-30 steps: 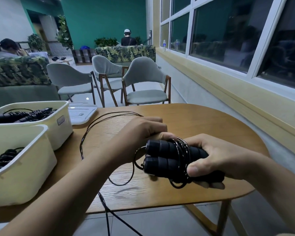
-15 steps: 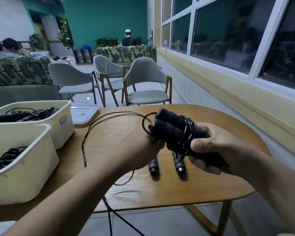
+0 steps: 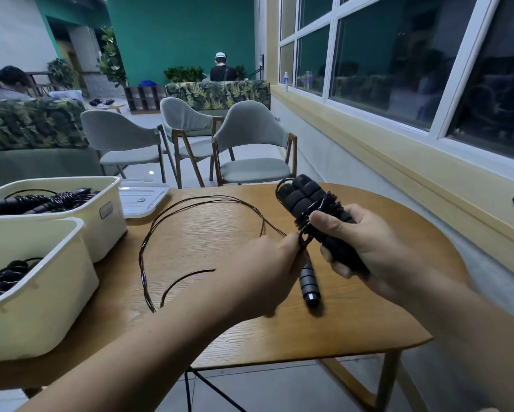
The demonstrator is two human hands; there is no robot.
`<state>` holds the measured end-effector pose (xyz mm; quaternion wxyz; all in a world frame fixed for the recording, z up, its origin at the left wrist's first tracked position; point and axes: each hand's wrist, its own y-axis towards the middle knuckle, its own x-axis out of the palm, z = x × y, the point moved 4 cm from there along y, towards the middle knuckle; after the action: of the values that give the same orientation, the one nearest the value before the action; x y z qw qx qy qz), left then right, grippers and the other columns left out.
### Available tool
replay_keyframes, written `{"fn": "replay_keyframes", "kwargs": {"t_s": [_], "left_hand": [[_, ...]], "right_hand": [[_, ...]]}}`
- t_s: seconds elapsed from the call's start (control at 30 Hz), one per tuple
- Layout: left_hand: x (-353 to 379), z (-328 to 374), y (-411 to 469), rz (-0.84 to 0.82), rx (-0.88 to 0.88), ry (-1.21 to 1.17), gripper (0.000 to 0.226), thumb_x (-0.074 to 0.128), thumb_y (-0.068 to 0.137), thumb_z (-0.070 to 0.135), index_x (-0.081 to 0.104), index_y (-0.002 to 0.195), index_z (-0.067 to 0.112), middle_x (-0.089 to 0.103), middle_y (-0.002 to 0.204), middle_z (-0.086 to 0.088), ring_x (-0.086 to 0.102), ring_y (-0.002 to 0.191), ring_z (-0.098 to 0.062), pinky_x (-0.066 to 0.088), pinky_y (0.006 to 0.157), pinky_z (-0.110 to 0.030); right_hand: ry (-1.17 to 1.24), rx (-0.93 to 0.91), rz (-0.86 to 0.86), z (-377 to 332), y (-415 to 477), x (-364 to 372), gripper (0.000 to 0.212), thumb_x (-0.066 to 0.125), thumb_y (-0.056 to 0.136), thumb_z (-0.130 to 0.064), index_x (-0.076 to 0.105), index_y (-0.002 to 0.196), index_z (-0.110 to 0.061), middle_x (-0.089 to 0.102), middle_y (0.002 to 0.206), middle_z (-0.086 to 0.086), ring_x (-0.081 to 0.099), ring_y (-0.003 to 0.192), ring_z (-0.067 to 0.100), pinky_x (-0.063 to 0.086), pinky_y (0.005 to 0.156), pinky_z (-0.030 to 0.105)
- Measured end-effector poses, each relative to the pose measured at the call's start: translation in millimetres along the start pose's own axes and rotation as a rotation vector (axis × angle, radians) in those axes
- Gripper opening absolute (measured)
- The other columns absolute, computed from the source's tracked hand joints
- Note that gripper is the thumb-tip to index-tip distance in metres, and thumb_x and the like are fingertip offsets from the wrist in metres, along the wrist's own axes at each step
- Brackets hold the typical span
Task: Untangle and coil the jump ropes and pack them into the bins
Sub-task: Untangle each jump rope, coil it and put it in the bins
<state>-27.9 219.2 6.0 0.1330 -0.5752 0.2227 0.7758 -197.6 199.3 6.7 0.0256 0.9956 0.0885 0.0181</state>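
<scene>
Two bare hands meet above the wooden table. The right hand, its forearm reaching in from the lower right, curls its fingers round the lower end of a bundle of black foam handles bound with wound cord. The bundle tilts up and to the left, with the thumb pressed on the winding. The left hand, its back toward the camera, pinches a cord loop just under the bundle. Beneath them a grey ribbed handle lies on the table, and loose cord sprawls in loops to the left. At the table's left edge, the near bin and far bin hold coiled ropes.
</scene>
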Motion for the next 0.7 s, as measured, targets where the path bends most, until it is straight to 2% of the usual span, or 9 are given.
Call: {"fn": "replay_keyframes", "kwargs": {"t_s": [0.13,0.2,0.3,0.4,0.47,0.53,0.6,0.7], "left_hand": [[0.5,-3.2,-0.7,-0.056,-0.047,0.076,0.024,0.037,0.114,0.041,0.048,0.107,0.021,0.054,0.075,0.003,0.052,0.061,-0.015,0.043,0.053,-0.034],[-2.5,-2.4,-4.1,-0.067,-0.055,0.094,0.024,0.039,0.114,0.042,0.044,0.099,0.024,0.053,0.076,0.005,0.052,0.063,-0.012,0.035,0.050,-0.029],[-4.5,-1.5,-7.9,-0.082,-0.041,0.100,0.021,0.041,0.113,0.040,0.046,0.099,0.025,0.052,0.077,0.006,0.051,0.064,-0.012,0.032,0.050,-0.026],[-7.7,-6.6,-9.1,-0.079,-0.002,0.156,0.022,0.045,0.112,0.037,0.059,0.111,0.020,0.058,0.082,0.003,0.056,0.070,-0.018,0.039,0.056,-0.028],[-13.8,-10.1,-11.7,-0.070,0.024,0.195,0.022,0.049,0.110,0.037,0.065,0.113,0.023,0.063,0.085,0.003,0.059,0.074,-0.019,0.039,0.055,-0.028],[-19.9,-11.0,-15.1,-0.071,0.046,0.207,0.021,0.051,0.108,0.038,0.068,0.110,0.025,0.064,0.083,0.005,0.058,0.073,-0.016,0.034,0.052,-0.023],[-23.3,-8.4,-16.0,-0.055,0.093,0.220,0.021,0.051,0.108,0.038,0.068,0.108,0.026,0.064,0.082,0.007,0.058,0.072,-0.016,0.035,0.052,-0.023],[-26.9,-3.9,-16.7,0.009,0.179,0.229,0.020,0.049,0.109,0.039,0.064,0.106,0.026,0.063,0.084,0.008,0.059,0.073,-0.017,0.044,0.057,-0.031]], "right_hand": [[-0.052,0.031,0.055,4.0,0.5,-2.4,0.073,0.086,0.078,-0.047,0.048,0.130,-0.013,0.072,0.076,0.013,0.050,0.047,0.025,0.042,0.044,0.032],[-0.054,0.057,0.038,4.6,0.3,-4.0,0.062,0.082,0.088,-0.041,0.048,0.135,-0.019,0.073,0.079,0.013,0.053,0.051,0.027,0.046,0.046,0.031],[-0.073,0.069,-0.023,5.0,-1.1,-1.8,0.048,0.074,0.099,-0.028,0.048,0.139,-0.025,0.071,0.083,0.017,0.055,0.058,0.030,0.046,0.052,0.034],[-0.133,0.062,-0.045,5.5,-1.5,-1.3,0.055,0.070,0.100,-0.015,0.043,0.144,-0.035,0.070,0.095,0.021,0.059,0.062,0.030,0.048,0.056,0.037],[-0.180,0.057,-0.050,7.1,-0.2,-2.3,0.057,0.071,0.100,-0.016,0.041,0.142,-0.040,0.071,0.096,0.020,0.061,0.067,0.033,0.049,0.064,0.045],[-0.267,0.050,-0.014,10.0,3.8,-6.1,0.056,0.073,0.100,-0.021,0.039,0.140,-0.040,0.075,0.093,0.017,0.064,0.066,0.032,0.051,0.066,0.047],[-0.340,0.068,0.019,13.2,7.8,-10.2,0.054,0.074,0.100,-0.024,0.039,0.138,-0.037,0.078,0.089,0.013,0.066,0.064,0.030,0.052,0.063,0.042],[-0.457,0.098,-0.002,15.9,7.7,-8.5,0.049,0.075,0.100,-0.026,0.043,0.135,-0.035,0.078,0.088,0.010,0.068,0.062,0.024,0.051,0.057,0.034]]}}
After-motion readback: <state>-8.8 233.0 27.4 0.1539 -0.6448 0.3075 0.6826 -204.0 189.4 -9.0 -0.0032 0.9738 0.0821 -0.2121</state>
